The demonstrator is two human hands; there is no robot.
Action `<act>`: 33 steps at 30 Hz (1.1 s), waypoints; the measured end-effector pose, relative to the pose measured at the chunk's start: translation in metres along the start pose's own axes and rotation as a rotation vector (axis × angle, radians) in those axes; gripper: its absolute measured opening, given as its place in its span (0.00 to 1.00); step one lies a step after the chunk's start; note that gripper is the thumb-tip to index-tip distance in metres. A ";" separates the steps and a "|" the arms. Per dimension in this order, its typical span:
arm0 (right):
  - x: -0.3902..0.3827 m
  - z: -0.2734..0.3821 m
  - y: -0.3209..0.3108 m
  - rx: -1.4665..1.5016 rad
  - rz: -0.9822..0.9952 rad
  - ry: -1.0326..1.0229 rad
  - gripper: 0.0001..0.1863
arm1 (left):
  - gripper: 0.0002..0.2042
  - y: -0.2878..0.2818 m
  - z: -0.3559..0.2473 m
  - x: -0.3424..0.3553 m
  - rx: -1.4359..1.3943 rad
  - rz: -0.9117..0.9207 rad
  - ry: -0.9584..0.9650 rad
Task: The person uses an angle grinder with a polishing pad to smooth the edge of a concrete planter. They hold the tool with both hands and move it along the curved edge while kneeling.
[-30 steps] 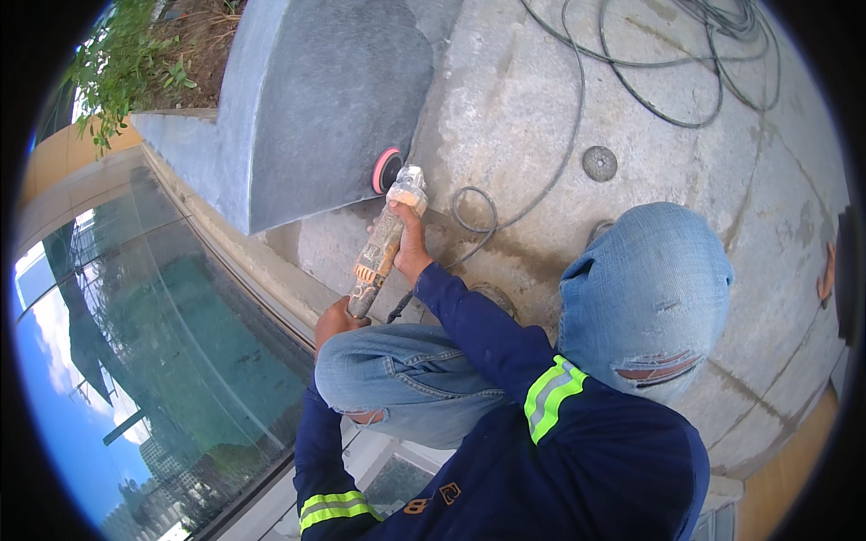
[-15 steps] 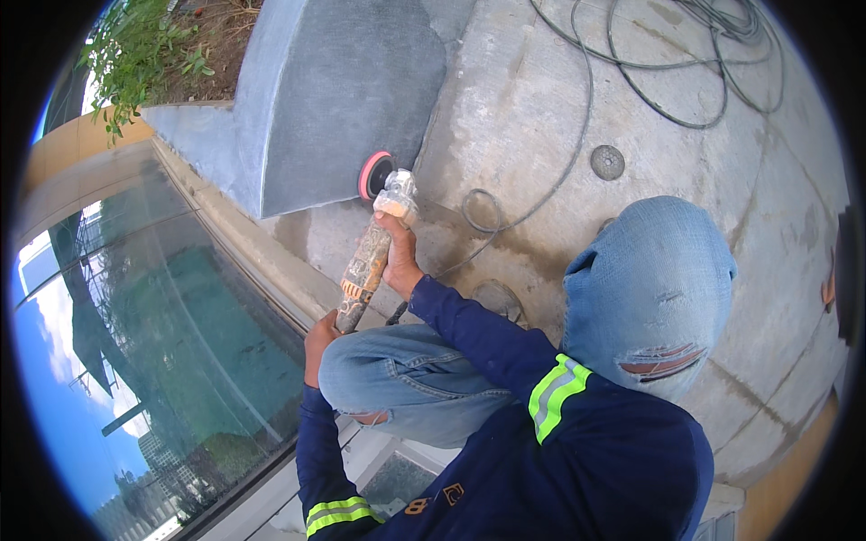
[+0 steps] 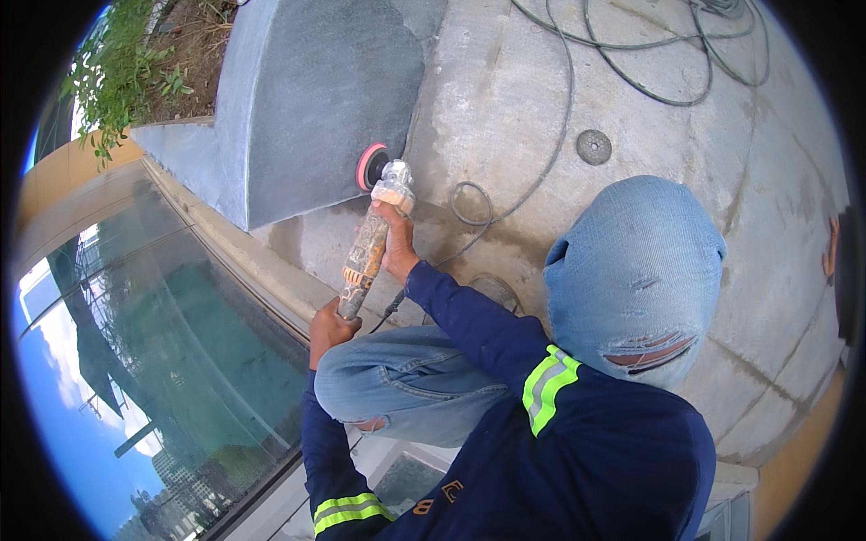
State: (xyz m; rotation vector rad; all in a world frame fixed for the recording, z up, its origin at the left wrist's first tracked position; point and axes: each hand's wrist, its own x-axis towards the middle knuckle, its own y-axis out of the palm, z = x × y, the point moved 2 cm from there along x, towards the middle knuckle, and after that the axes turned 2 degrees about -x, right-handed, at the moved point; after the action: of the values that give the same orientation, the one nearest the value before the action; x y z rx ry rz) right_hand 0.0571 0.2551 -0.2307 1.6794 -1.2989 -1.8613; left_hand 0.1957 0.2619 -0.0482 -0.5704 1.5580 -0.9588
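Note:
Both of my hands grip a dusty, dirt-caked angle grinder (image 3: 364, 249). My right hand (image 3: 398, 240) is wrapped round its body close behind the head. At the rear end, my left hand (image 3: 332, 329) is closed round the handle. A round pad (image 3: 371, 167) with a pink-red edge and black backing is fitted to the grinder's head. The pad stands against the lower part of a grey plastered wall (image 3: 329, 117), near its bottom edge. From the grinder's rear a dark cord (image 3: 390, 311) runs off past my knee.
A long grey cable (image 3: 564, 117) loops over the concrete floor (image 3: 505, 81) to the far right. A round drain cover (image 3: 594, 147) is set in the floor. Left lies a reflective glass pane (image 3: 171, 334); plants (image 3: 117, 86) grow behind the wall. Another person's hand (image 3: 829, 248) shows at the right rim.
The view has shifted slightly, so the floor and wall appear moved left. The grinder stays in both hands, its pad still against the wall's lower part and a little further right along it.

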 end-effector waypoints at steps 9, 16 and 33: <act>-0.013 -0.028 -0.035 -0.032 -0.028 0.077 0.24 | 0.29 0.046 0.069 0.002 0.040 0.034 -0.173; -0.014 -0.028 -0.044 -0.057 0.002 0.143 0.29 | 0.33 0.066 0.094 0.001 0.025 0.016 -0.133; -0.002 -0.013 -0.047 -0.049 0.015 0.127 0.25 | 0.30 0.057 0.042 0.005 0.087 0.081 -0.177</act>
State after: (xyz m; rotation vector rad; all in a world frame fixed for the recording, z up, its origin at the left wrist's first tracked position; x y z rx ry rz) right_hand 0.0844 0.2764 -0.2651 1.7276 -1.2024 -1.7336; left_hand 0.2432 0.2776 -0.0978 -0.5127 1.3655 -0.8856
